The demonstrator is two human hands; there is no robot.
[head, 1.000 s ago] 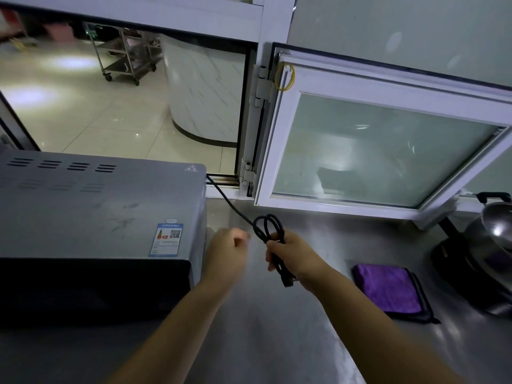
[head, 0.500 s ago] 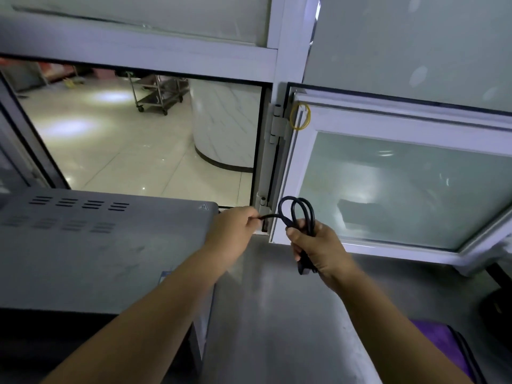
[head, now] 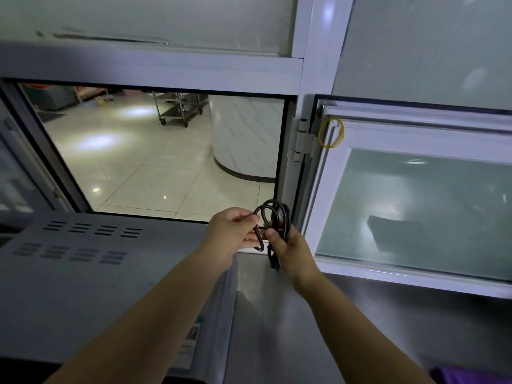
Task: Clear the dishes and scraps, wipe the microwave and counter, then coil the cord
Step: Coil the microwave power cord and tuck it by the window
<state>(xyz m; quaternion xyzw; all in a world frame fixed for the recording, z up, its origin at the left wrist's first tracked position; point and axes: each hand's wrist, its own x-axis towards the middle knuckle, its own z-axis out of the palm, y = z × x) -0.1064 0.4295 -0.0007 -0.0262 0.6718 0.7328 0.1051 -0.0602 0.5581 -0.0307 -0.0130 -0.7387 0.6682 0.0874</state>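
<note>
Last step, coiling, is judged underway: cord (head: 273, 217) is bunched in loops above counter (head: 277, 314), just right of microwave (head: 110, 273). Bundle is gripped by right hand (head: 288, 250); one loop pinched by left hand (head: 230, 231). Next: loop laid onto bundle w/o slack.

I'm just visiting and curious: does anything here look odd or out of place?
One small oddity: a yellow rubber band hangs looped over the top corner of the open window sash. Otherwise nothing stands out; both hands hold the black cord in tidy loops.
</note>
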